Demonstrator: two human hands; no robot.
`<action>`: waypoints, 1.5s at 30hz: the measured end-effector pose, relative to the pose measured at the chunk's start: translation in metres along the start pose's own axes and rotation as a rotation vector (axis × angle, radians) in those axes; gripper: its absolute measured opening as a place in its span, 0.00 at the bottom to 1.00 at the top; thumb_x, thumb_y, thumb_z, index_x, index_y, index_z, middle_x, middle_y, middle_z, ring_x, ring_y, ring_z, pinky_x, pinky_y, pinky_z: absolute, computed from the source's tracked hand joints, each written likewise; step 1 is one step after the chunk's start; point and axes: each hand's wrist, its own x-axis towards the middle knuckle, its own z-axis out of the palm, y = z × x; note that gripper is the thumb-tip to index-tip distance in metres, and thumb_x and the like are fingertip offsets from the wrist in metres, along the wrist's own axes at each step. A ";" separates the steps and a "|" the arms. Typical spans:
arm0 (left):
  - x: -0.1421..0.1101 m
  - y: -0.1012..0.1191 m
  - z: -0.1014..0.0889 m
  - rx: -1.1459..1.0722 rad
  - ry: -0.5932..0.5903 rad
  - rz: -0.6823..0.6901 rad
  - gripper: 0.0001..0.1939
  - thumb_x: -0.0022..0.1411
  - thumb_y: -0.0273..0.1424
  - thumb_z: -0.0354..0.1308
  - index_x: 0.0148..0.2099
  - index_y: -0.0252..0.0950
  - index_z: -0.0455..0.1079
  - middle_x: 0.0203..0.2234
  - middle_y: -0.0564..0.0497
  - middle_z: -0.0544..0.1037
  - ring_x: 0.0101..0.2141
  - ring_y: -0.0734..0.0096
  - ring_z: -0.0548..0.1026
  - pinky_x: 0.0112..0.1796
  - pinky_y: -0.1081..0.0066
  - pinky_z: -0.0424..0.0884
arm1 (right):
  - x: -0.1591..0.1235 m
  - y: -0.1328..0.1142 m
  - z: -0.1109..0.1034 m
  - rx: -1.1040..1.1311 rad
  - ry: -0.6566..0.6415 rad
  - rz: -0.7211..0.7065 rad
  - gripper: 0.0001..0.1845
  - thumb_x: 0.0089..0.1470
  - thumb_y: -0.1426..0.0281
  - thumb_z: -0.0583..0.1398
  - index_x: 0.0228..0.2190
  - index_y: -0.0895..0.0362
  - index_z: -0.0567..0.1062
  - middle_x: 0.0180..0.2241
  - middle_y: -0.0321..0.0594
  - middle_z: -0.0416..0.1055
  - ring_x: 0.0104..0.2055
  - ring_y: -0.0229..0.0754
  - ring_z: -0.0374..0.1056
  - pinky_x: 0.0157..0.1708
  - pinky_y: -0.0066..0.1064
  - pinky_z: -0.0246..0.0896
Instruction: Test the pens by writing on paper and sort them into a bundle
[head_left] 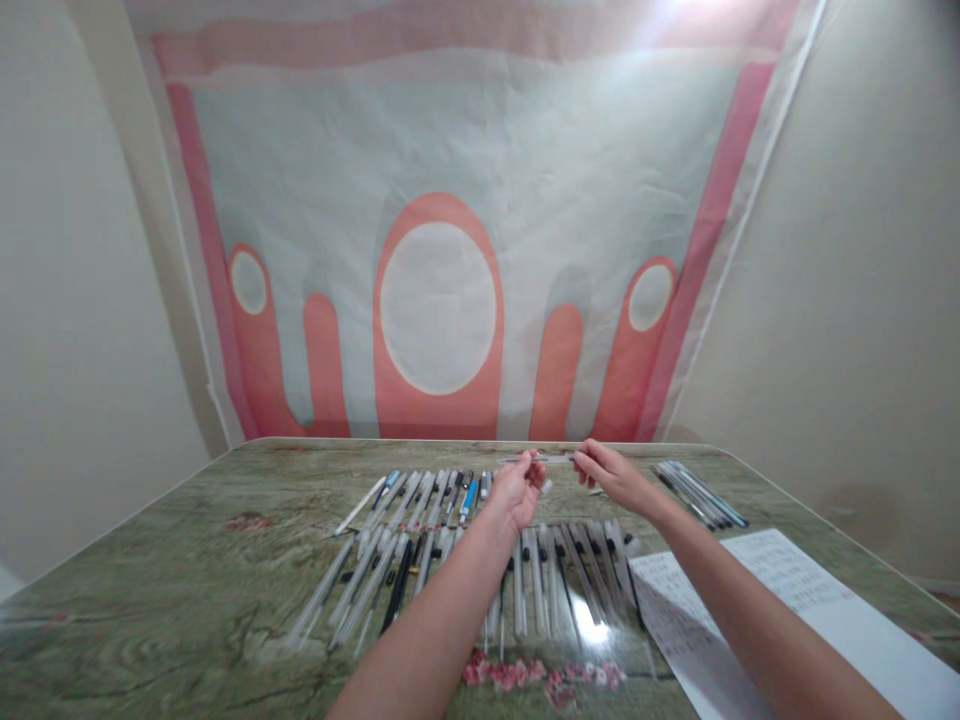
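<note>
A thin, clear pen [555, 458] is held level over the far part of the table. My left hand [523, 485] pinches its left part between thumb and fingers. At its right end, where a small dark part shows, my right hand [606, 470] is closed on it. Whether the refill is inside the barrel cannot be made out. Below my hands lies a near row of clear pen barrels, refills and small black caps [536, 580], partly covered by my left forearm. Behind it is a second row of pens [420, 500], among them a blue one [469, 498].
Several slim pens or refills [697, 492] lie bundled at the far right. A sheet of paper with handwriting [780, 590] rests under my right forearm. The wood-patterned table [187, 580] ends at a wall hung with a pink and grey printed cloth [450, 130].
</note>
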 end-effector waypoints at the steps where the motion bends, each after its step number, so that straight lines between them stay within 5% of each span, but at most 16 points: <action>1: 0.000 0.000 0.000 0.011 -0.010 -0.003 0.06 0.58 0.21 0.50 0.30 0.27 0.66 0.20 0.50 0.70 0.20 0.82 0.68 0.25 0.80 0.69 | 0.000 0.000 0.000 -0.016 0.003 -0.005 0.18 0.54 0.56 0.48 0.25 0.57 0.65 0.21 0.35 0.65 0.22 0.35 0.61 0.23 0.26 0.58; 5: 0.001 -0.001 -0.001 0.045 -0.042 -0.014 0.06 0.59 0.22 0.49 0.30 0.28 0.66 0.21 0.50 0.70 0.20 0.83 0.68 0.25 0.81 0.69 | 0.001 0.001 0.002 -0.010 -0.005 0.031 0.24 0.55 0.55 0.45 0.18 0.58 0.64 0.17 0.35 0.63 0.20 0.35 0.60 0.23 0.27 0.58; 11: 0.001 0.000 -0.001 0.044 -0.041 -0.016 0.07 0.59 0.22 0.49 0.31 0.28 0.66 0.22 0.50 0.71 0.21 0.83 0.68 0.26 0.81 0.69 | 0.000 -0.002 0.001 0.076 -0.007 0.035 0.19 0.54 0.56 0.48 0.25 0.58 0.65 0.20 0.34 0.65 0.21 0.34 0.61 0.22 0.26 0.57; 29: 0.002 -0.001 -0.001 0.042 -0.033 -0.038 0.07 0.59 0.22 0.49 0.29 0.29 0.67 0.21 0.50 0.71 0.20 0.83 0.68 0.25 0.81 0.69 | 0.000 -0.001 0.002 0.127 -0.062 0.102 0.24 0.54 0.54 0.46 0.19 0.58 0.63 0.15 0.34 0.61 0.18 0.34 0.59 0.21 0.27 0.57; 35: -0.003 -0.004 0.004 -0.055 -0.041 -0.148 0.08 0.59 0.24 0.49 0.29 0.29 0.66 0.19 0.51 0.69 0.20 0.82 0.68 0.26 0.80 0.68 | -0.003 -0.012 0.006 0.252 -0.105 0.029 0.21 0.48 0.56 0.56 0.39 0.57 0.65 0.26 0.36 0.66 0.26 0.34 0.63 0.24 0.26 0.59; 38: -0.010 -0.010 0.009 -0.020 -0.094 -0.206 0.08 0.59 0.26 0.50 0.29 0.29 0.65 0.19 0.52 0.69 0.20 0.82 0.68 0.26 0.80 0.67 | -0.003 -0.019 0.008 0.216 -0.123 0.002 0.23 0.48 0.56 0.56 0.42 0.58 0.67 0.25 0.36 0.67 0.24 0.34 0.61 0.24 0.26 0.58; 42: -0.030 -0.032 0.013 0.291 -0.186 -0.148 0.13 0.61 0.35 0.45 0.34 0.30 0.65 0.25 0.49 0.70 0.23 0.79 0.69 0.27 0.77 0.67 | -0.002 -0.019 0.003 0.182 0.059 0.028 0.24 0.51 0.54 0.51 0.37 0.60 0.72 0.22 0.36 0.66 0.23 0.34 0.60 0.23 0.26 0.58; 45: -0.061 -0.063 0.005 0.943 -0.392 0.029 0.11 0.60 0.33 0.45 0.36 0.33 0.66 0.30 0.47 0.71 0.28 0.72 0.70 0.31 0.70 0.67 | -0.002 -0.014 -0.006 0.232 0.186 0.071 0.26 0.50 0.53 0.51 0.39 0.60 0.72 0.26 0.39 0.68 0.23 0.34 0.62 0.22 0.26 0.59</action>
